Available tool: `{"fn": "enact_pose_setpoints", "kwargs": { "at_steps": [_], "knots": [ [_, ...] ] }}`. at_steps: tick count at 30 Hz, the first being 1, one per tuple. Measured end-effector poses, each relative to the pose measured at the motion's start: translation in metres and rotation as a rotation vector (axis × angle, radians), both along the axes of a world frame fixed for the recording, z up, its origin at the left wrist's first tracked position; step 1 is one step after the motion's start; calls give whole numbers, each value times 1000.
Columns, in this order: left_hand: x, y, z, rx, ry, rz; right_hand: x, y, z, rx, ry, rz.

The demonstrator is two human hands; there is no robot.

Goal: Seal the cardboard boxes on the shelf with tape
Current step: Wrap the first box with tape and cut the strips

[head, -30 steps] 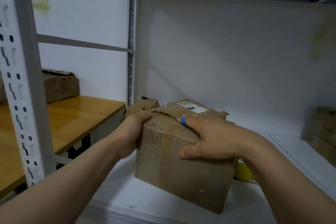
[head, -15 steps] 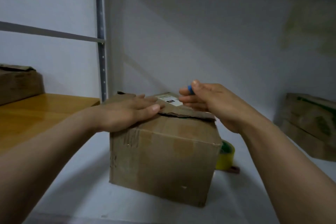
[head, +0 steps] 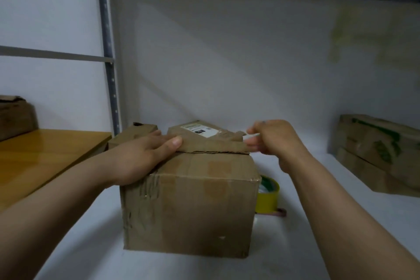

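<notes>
Cardboard box (head: 188,207), creased and scuffed, sits on the smooth white shelf (head: 91,257) at 6 o'clock. Left grip (head: 141,154) lies flat, fingers straight, pressing the top flap. Right grip (head: 270,141), at the flap's 3 o'clock end, pinches a thin pale object (head: 251,135). Yellow tape roll (head: 268,195) stands beside the box, with the white wall (head: 227,63) beyond.

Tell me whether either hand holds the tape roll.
No; the tape roll sits on the shelf right of the box, untouched.
</notes>
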State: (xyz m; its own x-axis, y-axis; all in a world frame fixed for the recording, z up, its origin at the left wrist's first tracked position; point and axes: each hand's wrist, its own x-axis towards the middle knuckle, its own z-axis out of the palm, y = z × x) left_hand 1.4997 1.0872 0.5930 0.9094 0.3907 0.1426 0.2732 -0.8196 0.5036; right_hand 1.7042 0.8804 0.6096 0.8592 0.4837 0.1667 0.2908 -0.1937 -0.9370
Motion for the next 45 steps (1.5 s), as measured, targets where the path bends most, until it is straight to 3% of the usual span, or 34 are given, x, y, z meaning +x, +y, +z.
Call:
{"fn": "enact_pose_setpoints", "kwargs": {
  "at_steps": [3, 7, 10, 12, 18, 26, 30, 35, 39, 41, 45],
  "knots": [
    [3, -6, 0, -41, -69, 23, 10, -17, -14, -410, -104, 5],
    [8, -15, 7, -52, -102, 13, 9, -32, -30, -1054, -217, 348],
    [0, -10, 13, -117, 35, -64, 7, -28, -44, -1293, -356, 412],
    [-3, -8, 12, -131, 59, -77, 9, -26, -53, -1251, -387, 389],
    [6, -16, 7, -216, -100, 21, 15, -17, -87, -1141, -466, 319],
    [15, -26, 4, -277, -159, 61, 40, -27, -91, -1254, -447, 85],
    [29, -37, 2, -300, -180, 49, 47, -35, -81, -1305, -411, 179],
    [35, -44, 0, -301, -169, 52, 44, -49, -32, -936, -454, -182],
    [32, -46, 2, -275, -154, 6, 31, -37, 22, -579, -595, -324],
    [31, -45, 2, -253, -151, 8, 8, -15, 42, -424, -642, -239],
    [32, -41, 1, -202, -123, 15, -45, 39, 54, -78, -522, 130]
  ]
}}
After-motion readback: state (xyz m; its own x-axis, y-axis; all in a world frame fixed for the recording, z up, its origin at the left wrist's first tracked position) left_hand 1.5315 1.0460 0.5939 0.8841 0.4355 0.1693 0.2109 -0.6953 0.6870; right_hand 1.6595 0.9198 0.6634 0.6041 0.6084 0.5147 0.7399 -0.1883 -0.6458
